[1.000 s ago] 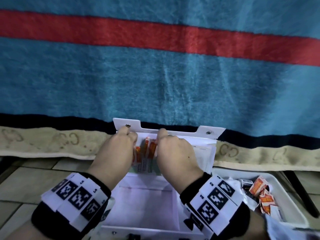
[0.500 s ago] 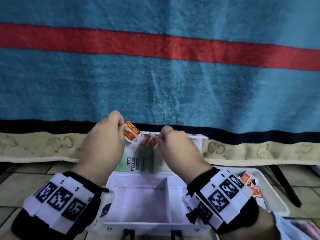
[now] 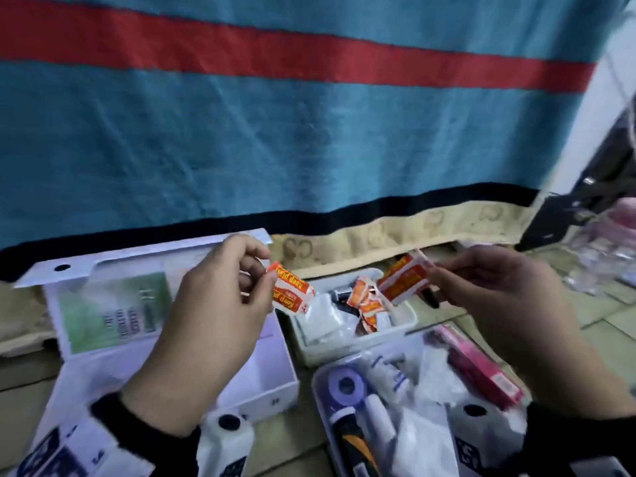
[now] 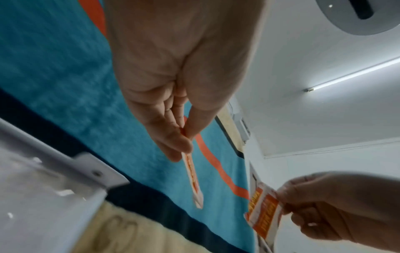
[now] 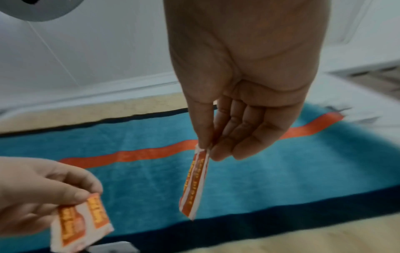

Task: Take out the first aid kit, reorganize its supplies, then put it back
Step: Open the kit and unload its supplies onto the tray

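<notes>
The white first aid box (image 3: 272,380) lies open on the floor at the left, its lid (image 3: 103,266) leaning against the hanging blanket, with a green-printed sheet (image 3: 113,315) inside the lid. My left hand (image 3: 220,304) pinches orange and white plaster strips (image 3: 292,292) between thumb and fingers, just right of the lid. My right hand (image 3: 495,287) pinches another bunch of plaster strips (image 3: 404,278) above a white tray (image 3: 402,325). In the wrist views each bunch of plasters (image 4: 191,172) (image 5: 193,181) hangs from the fingertips.
The white tray holds more plasters (image 3: 366,304) and white packets. A second tray (image 3: 321,383) in front holds a tape roll (image 3: 344,383), tubes, a pink box (image 3: 478,370) and packets. A white bottle (image 3: 227,438) stands near my left wrist. A blue blanket (image 3: 275,139) hangs behind.
Both hands pulled the plaster strips out of the box lid and moved right and apart; the right hand now holds its bunch over the white tray. The head view swung right.
</notes>
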Demonstrator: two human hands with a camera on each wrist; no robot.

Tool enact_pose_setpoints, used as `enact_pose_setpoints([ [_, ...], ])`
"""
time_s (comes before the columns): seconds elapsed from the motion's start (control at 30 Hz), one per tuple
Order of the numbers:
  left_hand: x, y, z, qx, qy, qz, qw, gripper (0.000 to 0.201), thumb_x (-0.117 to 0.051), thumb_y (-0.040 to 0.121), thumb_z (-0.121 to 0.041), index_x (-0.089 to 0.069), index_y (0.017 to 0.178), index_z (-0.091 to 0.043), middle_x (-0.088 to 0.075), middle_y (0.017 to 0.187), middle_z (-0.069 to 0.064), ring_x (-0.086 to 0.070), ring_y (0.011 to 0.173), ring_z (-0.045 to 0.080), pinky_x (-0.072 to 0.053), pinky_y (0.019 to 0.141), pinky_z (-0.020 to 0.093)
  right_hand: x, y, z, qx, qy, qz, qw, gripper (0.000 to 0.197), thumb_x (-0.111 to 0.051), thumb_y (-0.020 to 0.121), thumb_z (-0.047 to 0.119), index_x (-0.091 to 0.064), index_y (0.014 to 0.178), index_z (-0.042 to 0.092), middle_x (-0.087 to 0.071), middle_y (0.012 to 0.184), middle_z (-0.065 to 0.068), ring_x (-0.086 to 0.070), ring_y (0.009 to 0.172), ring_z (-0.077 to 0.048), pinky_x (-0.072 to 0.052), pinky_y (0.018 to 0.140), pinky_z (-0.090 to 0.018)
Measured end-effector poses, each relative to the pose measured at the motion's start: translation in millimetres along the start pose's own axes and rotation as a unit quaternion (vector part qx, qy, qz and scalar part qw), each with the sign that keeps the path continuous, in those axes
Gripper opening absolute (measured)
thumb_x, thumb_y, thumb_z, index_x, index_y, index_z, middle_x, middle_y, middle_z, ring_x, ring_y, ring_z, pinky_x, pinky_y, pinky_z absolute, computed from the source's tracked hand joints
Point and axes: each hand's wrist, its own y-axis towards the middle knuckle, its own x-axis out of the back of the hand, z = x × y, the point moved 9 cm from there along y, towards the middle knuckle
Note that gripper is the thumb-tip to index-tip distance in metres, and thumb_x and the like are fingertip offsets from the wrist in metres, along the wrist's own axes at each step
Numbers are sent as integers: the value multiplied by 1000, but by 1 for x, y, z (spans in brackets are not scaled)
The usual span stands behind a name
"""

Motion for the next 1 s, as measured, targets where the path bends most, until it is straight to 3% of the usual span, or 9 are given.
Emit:
enact_pose_setpoints([
  [0.07,-29,-6,-10,-20,6,45,999,14,-61,88,-15,-61,90,-29,-58,78,-10,-65,73,13,-56,71,38,42,-16,-32,-42,-27,-43,998,9,-76,74,19,-70,66,18,-69,59,3,-55,48,-4,-44,49,-16],
  [0.17,-64,-15,-23,-53,30,93,994,16,-60,88,-16,-63,83,-30,-58,83,-16,-59,76,3,-51,68,24,84,-46,-84,-135,-35,-83,987,8,-76,74,18,-72,68,21,-70,61,1,-55,55,-13,-48,60,-34],
  [0.37,-110,-30,-17,-42,40,174,983,21,-65,85,-14,-59,74,-31,-64,72,-14,-60,77,-4,-48,59,16,94,-94,-164,-239,-36,-104,965,15,-72,78,5,-69,65,12,-63,46,1,-50,36,-3,-40,41,-15],
  [0.43,-120,-33,-13,-34,43,191,980,22,-66,83,-12,-58,72,-29,-65,74,-16,-62,73,-3,-48,60,16,90,-104,-182,-268,-30,-114,956,17,-71,79,7,-69,63,13,-62,45,1,-51,40,-9,-39,46,-21],
  [0.5,-127,-36,-11,-26,47,198,979,22,-66,82,-10,-56,71,-26,-64,77,-18,-62,71,-2,-48,60,16,87,-111,-194,-284,-19,-131,950,19,-71,79,10,-68,61,13,-63,48,-1,-52,48,-16,-39,55,-29],
  [0.53,-129,-37,-10,-20,49,200,978,22,-66,82,-9,-55,71,-25,-64,72,-12,-62,71,-1,-48,59,16,84,-115,-197,-291,-13,-140,946,19,-71,78,11,-68,60,13,-64,48,-2,-52,50,-18,-39,56,-30],
  [0.77,-139,-44,-15,-19,64,218,974,22,-67,80,-11,-52,68,-21,-62,66,-6,-60,67,4,-44,56,13,56,-133,-205,-377,7,-146,915,21,-71,75,14,-68,55,6,-63,46,-5,-50,43,-16,-35,49,-24],
  [0.9,-144,-48,-17,-14,63,232,971,22,-68,81,-14,-52,67,-21,-62,69,-12,-57,51,8,-40,47,11,50,-134,-202,-397,-32,-109,911,24,-70,74,20,-66,56,4,-59,45,-2,-47,44,-16,-32,47,-24],
  [1.0,-148,-50,-16,-10,57,235,970,22,-67,81,-14,-52,67,-20,-62,69,-14,-56,50,13,-39,47,15,46,-135,-197,-404,-60,-59,911,28,-71,73,21,-65,53,2,-61,44,-4,-48,43,-14,-33,47,-23],
])
